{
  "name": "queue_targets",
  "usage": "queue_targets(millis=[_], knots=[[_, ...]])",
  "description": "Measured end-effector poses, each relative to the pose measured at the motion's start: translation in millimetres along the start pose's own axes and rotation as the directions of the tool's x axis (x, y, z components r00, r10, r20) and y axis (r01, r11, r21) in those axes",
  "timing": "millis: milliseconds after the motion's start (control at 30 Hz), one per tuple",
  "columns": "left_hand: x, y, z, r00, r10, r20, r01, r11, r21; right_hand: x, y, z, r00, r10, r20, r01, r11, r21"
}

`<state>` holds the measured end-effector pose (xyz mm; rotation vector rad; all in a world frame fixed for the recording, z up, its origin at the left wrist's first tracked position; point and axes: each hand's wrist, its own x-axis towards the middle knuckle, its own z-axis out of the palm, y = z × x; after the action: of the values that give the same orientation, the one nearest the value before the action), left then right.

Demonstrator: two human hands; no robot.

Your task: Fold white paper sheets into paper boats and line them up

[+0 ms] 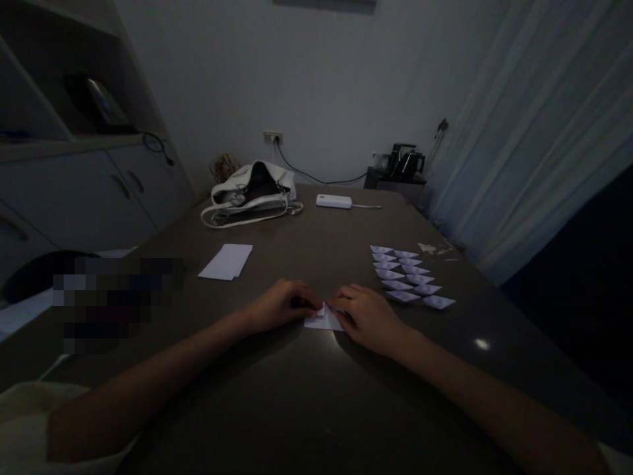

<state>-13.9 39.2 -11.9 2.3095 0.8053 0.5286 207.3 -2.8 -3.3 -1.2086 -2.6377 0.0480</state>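
Presently, left hand (291, 306) at nine o'clock and right hand (370, 316) at three both grip a small white partly folded paper sheet (324, 322), mid-table between them; uneven pressure might skew its crease.

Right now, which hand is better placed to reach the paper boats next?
Probably the right hand: the paper boats sit on its side, close by. The left hand is farther off, nearer the sheet stack. Both hands are busy at the folded paper, though.
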Motion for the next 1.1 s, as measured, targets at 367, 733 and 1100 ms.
queue_targets(millis=[367, 733, 1100], knots=[[0, 5, 2.4, 0.985, 0.158, 0.067, -0.170, 0.952, 0.253, 0, -2, -2, 1.000, 0.015, 0.011, -0.015, 1.000, -0.008], [-5, 15, 9.3, 0.986, 0.146, 0.083, -0.167, 0.885, 0.435, 1, -4, -1, 0.999, 0.027, 0.023, -0.026, 0.998, -0.051], [-9, 19, 12.5, 0.946, 0.280, 0.162, -0.316, 0.693, 0.648, 2, -4, -1, 0.999, 0.029, 0.029, -0.027, 0.998, -0.059]])
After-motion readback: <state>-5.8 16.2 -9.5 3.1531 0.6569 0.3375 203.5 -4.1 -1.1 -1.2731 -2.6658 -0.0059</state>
